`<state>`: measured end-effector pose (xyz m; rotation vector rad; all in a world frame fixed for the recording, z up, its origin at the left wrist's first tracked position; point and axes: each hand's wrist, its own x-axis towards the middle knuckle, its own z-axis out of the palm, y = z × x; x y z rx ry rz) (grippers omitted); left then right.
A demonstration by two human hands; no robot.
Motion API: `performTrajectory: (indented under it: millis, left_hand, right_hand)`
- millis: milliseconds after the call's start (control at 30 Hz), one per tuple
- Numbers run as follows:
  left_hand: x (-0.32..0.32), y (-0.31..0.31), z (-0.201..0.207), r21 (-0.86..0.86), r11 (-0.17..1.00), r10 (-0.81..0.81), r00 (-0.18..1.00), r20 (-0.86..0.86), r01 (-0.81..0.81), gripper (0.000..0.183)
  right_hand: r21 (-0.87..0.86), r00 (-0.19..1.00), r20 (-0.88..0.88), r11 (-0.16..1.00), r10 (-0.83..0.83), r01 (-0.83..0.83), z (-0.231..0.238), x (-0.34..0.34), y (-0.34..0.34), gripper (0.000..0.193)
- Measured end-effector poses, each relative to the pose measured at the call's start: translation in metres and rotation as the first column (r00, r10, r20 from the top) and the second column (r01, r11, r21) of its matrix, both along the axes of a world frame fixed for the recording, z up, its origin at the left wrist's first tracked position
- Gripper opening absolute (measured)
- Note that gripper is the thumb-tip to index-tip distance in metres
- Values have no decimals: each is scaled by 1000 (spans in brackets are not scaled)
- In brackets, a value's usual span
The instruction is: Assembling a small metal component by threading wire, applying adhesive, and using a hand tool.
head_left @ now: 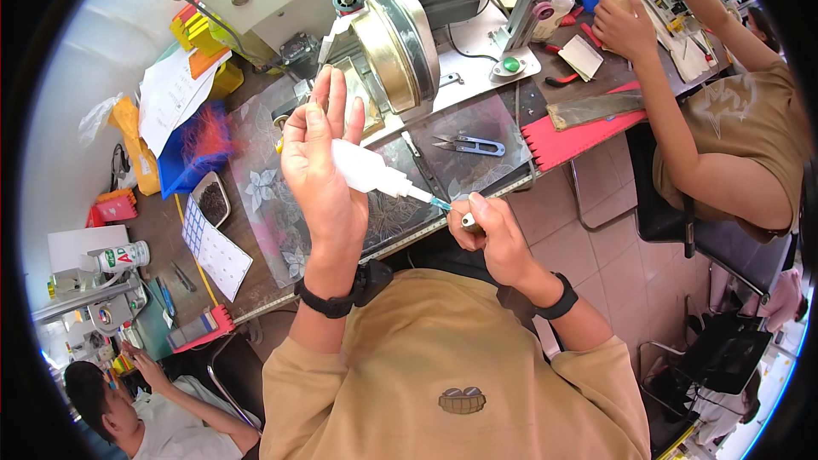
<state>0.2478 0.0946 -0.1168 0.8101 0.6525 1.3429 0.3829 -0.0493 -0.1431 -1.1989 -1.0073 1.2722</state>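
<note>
My left hand grips a white squeeze bottle between thumb and palm, with several fingers stretched upward. The bottle lies tilted, its narrow nozzle pointing right and down toward my right hand. At the nozzle's end is a blue-green tip, close against the right fingers; whether they touch it I cannot tell. My right hand is closed around a small object with a pale, metal-looking end, mostly hidden in the fist. Beyond the bottle lie blue-handled thread snips on the clear, flower-patterned mat.
A machine with a brass-coloured drum stands just beyond my hands. On the left are a blue bin, a small tray of dark bits and a patterned sheet. Co-workers sit on both sides, the right one beside a red mat.
</note>
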Motion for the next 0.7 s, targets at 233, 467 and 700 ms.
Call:
performTrajectory:
  millis: [233, 467, 700]
  left_hand:
    - [4, 2, -5, 45, 998, 34, 999, 4, -34, 14]
    - [5, 2, -5, 73, 997, 32, 999, -2, -32, 12]
    - [9, 0, -5, 63, 997, 56, 998, -6, -55, 14]
  right_hand:
    - [-26, 997, -68, 999, -41, 39, -8, 2, 5, 55]
    - [-10, 991, -132, 1000, -17, 16, -17, 7, 7, 57]
    - [51, 995, -100, 998, -28, 34, -19, 7, 5, 57]
